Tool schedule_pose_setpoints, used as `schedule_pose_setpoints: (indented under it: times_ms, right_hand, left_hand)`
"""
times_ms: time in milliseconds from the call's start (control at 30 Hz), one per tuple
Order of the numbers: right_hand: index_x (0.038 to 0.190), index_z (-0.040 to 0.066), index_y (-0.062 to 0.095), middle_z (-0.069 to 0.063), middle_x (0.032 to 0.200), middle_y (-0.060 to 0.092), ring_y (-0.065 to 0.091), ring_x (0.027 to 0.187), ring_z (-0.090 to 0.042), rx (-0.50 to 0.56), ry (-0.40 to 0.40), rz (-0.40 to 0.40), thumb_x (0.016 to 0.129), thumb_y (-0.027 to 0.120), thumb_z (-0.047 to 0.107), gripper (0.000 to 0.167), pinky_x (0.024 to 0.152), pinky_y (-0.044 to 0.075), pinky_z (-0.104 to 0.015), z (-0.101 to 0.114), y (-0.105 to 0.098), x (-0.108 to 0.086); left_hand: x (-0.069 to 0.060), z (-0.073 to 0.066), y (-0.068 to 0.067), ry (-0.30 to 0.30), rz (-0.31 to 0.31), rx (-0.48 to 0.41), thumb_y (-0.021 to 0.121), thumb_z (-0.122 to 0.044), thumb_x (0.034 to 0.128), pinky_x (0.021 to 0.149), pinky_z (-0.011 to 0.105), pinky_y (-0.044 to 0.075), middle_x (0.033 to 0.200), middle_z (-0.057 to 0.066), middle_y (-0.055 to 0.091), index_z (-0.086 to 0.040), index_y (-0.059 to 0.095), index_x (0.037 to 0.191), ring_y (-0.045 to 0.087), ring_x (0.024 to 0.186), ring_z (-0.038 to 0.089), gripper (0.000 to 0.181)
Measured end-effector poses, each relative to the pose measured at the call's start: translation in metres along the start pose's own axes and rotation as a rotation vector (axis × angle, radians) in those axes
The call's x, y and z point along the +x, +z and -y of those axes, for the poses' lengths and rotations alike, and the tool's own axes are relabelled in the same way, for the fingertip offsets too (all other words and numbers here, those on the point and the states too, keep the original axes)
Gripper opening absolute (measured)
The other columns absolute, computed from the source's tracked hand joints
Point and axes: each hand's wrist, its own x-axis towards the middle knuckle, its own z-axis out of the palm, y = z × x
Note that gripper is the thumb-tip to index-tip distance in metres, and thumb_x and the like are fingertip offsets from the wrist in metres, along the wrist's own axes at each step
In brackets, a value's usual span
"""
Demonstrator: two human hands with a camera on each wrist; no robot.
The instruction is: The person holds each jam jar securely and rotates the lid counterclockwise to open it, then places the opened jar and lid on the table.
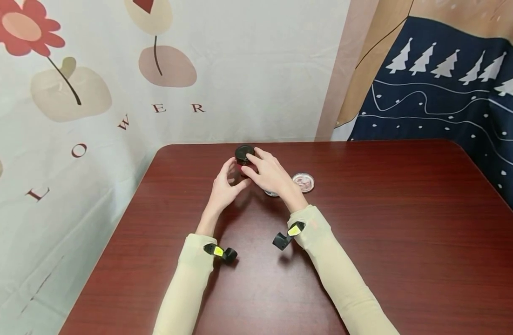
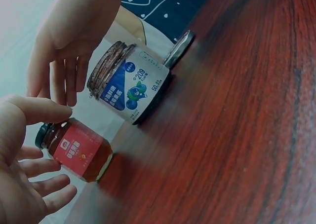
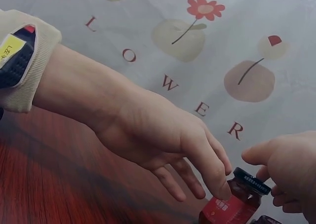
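Observation:
A small jar with a red label and black lid point(image 2: 76, 150) stands on the table, its dark lid point(image 1: 244, 152) facing up. My left hand point(image 1: 224, 188) is beside it, fingers spread and thumb near the neck; whether it touches the glass is hard to tell. From the other side my right hand point(image 1: 273, 174) reaches over with loosely bent fingers near the lid, a gap showing between thumb and lid in the right wrist view. Under the right hand stands a wider, uncapped jar with a blue-and-white blueberry label point(image 2: 129, 83), mostly hidden in the head view.
A round metal lid point(image 1: 303, 182) lies right of the jars, seen edge-on as a lid leaning near the blueberry jar in the left wrist view. The dark red wooden table point(image 1: 407, 232) meets a floral curtain point(image 1: 256, 70) behind; a navy tree-patterned cloth point(image 1: 441, 102) hangs at right.

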Motion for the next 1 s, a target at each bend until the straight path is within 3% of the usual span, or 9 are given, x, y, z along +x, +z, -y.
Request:
schedule_pose_setpoints:
  times_ms: [300,700,1000]
  right_hand:
    - [0.131,0.006,0.065,-0.021,0.141,0.049,0.050,0.128,-0.036,0.024,-0.015,-0.070,0.102,0.058,0.033,0.040,0.108,0.038,-0.047,0.0024,0.0014,-0.0019]
    - [0.147,0.002,0.049,-0.022,0.131,0.047,0.050,0.115,-0.032,0.008,-0.027,-0.087,0.100,0.063,0.026,0.055,0.099,0.044,-0.042,0.0038,0.0034,-0.0028]
    - [0.145,-0.002,0.049,-0.023,0.129,0.047,0.049,0.117,-0.034,0.016,-0.014,-0.090,0.100,0.064,0.024,0.055,0.101,0.042,-0.043,0.0028,0.0057,-0.0016]
  left_hand:
    - [0.0002,0.0003,-0.0004,0.026,-0.031,-0.022,0.078,-0.014,0.0884,0.106,0.050,0.043,0.149,0.018,0.048,-0.007,0.040,0.151,0.045,0.136,0.034,0.074]
    - [0.0005,0.0022,-0.0007,0.023,-0.047,-0.008,0.078,-0.014,0.0880,0.104,0.048,0.044,0.144,0.018,0.051,-0.004,0.043,0.148,0.049,0.132,0.032,0.071]
    - [-0.0001,0.0028,-0.0020,0.011,-0.064,-0.003,0.081,-0.016,0.0869,0.103,0.047,0.045,0.140,0.018,0.050,0.000,0.048,0.145,0.053,0.127,0.031,0.068]
